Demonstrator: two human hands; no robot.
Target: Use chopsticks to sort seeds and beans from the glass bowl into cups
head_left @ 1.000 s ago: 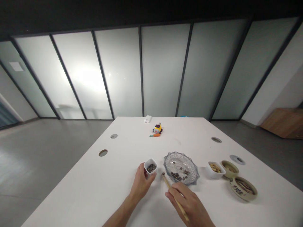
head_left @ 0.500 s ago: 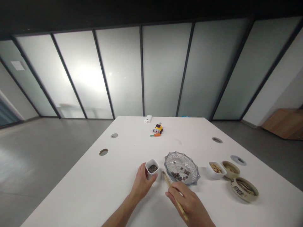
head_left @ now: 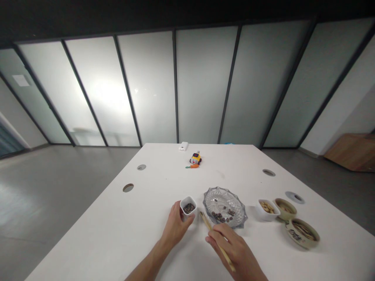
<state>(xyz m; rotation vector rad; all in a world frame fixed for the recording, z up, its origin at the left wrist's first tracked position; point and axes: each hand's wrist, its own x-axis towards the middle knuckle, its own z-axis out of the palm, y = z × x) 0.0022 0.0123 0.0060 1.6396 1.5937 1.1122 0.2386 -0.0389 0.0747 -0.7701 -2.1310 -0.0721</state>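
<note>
My left hand (head_left: pixel 177 223) is wrapped round a small white square cup (head_left: pixel 183 203) with dark beans (head_left: pixel 189 208) inside. In my right hand (head_left: pixel 230 244) is a pair of bamboo tweezers (head_left: pixel 207 222), pointing away to the upper left. Their tip lies between the cup and a clear glass dish (head_left: pixel 216 191), with a dark spot at its end too small to make out. Several dark beans (head_left: pixel 221 217) lie in the dish, mostly at its near side, with a single one toward the far left. My right fingers hide part of the tweezers' shaft.
Right of the dish stand a white bowl of pale nuts (head_left: pixel 267 207), a tan bowl (head_left: pixel 285 207) and a tan lettered bowl (head_left: pixel 303 234). Farther back lie a yellow toy car (head_left: pixel 195 158), an orange toy carrot (head_left: pixel 193 166) and a white box (head_left: pixel 183 146). The white table (head_left: pixel 146 207) has round holes.
Both hands stay almost in place, still round the cup and the tweezers. The right hand and the tweezers have shifted very slightly; the beans look the same.
</note>
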